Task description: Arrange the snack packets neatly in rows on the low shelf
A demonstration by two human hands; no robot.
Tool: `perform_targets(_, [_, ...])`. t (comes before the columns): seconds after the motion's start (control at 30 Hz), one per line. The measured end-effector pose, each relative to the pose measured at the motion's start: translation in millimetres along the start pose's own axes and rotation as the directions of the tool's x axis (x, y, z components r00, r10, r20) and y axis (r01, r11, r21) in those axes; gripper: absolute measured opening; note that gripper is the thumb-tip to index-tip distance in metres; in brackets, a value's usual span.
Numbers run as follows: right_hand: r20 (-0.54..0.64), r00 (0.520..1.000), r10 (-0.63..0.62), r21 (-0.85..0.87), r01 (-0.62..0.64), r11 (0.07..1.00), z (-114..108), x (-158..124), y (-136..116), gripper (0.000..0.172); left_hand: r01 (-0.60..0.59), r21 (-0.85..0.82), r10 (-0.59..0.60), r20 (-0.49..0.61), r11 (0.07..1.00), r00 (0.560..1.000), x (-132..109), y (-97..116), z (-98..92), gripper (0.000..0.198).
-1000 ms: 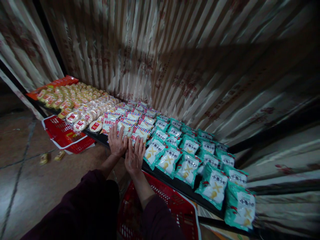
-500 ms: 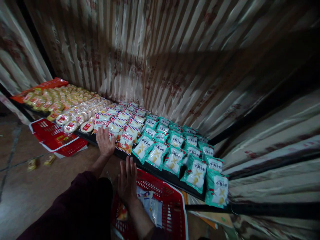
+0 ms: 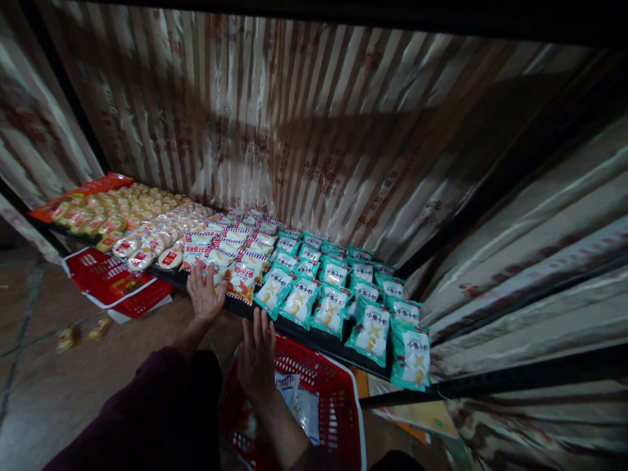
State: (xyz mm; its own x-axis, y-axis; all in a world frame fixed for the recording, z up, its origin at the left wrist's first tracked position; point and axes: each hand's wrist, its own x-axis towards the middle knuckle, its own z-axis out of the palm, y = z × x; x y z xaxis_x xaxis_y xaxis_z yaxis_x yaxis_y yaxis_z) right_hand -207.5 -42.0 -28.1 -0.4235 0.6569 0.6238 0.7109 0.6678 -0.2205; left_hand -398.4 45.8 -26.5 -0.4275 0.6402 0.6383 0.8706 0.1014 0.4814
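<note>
My left hand (image 3: pixel 206 293) is at the shelf's front edge, fingers stretched out against the lower ends of the white and orange snack bags (image 3: pixel 244 276). Just right of it, my right hand (image 3: pixel 256 356) reaches up with straight fingers, its tips at the black shelf edge (image 3: pixel 318 341); it holds nothing. Several rows of teal and white snack bags (image 3: pixel 330 307) stand to the right of the orange ones. Below my right forearm is a red basket (image 3: pixel 338 418) with a few blue-and-white striped bags (image 3: pixel 307 409) in it.
Round wrapped biscuits (image 3: pixel 141 258) and yellow wrapped snacks (image 3: pixel 112 226) cover the shelf's left part, beside an orange bag (image 3: pixel 93 186). Another red basket (image 3: pixel 88 271) stands below. Two small packets (image 3: pixel 100 327) lie on the floor. A striped curtain (image 3: pixel 235 118) hangs behind.
The view has tilted up slightly, so a dark bar shows along the top. Both hands stay at the shelf's front edge, the left slightly lower against the bags. No bag has visibly moved.
</note>
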Motion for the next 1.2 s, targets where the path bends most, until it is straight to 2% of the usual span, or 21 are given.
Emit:
perform_targets(0.13, [0.016, 1.000, 0.021, 0.014, -0.022, 1.000, -2, -8, -1, 0.062, 0.016, 0.009, -0.016, -0.009, 1.000, 1.000, -2, -1, -4.4, 0.057])
perform_targets(0.37, [0.020, 0.999, 0.050, 0.052, -0.051, 0.997, -2, -23, 3, 0.058, -0.006, 0.011, 0.005, 0.043, 1.000, 0.999, -6, 4, -10.1, 0.053])
perform_targets(0.67, [0.117, 0.989, 0.095, 0.023, -0.098, 0.995, -5, -34, 4, 0.058, 0.044, -0.010, -0.043, 0.053, 0.999, 0.998, -2, -2, -10.8, 0.055])
perform_targets(0.87, [0.131, 0.985, 0.108, 0.037, -0.114, 0.993, -3, -43, 6, 0.058, 0.072, -0.007, -0.071, 0.092, 0.997, 0.993, 1, -7, -5.8, 0.053])
perform_targets(1.07, [0.133, 0.979, 0.155, 0.007, -0.157, 0.988, -3, -48, 9, 0.052, 0.107, 0.006, -0.107, 0.081, 0.994, 0.991, 7, -10, 0.6, 0.052])
perform_targets(1.2, [0.147, 0.963, 0.226, -0.021, -0.225, 0.974, -6, -49, 7, 0.059, 0.120, 0.026, -0.122, 0.084, 0.992, 0.989, 12, -6, 1.3, 0.052])
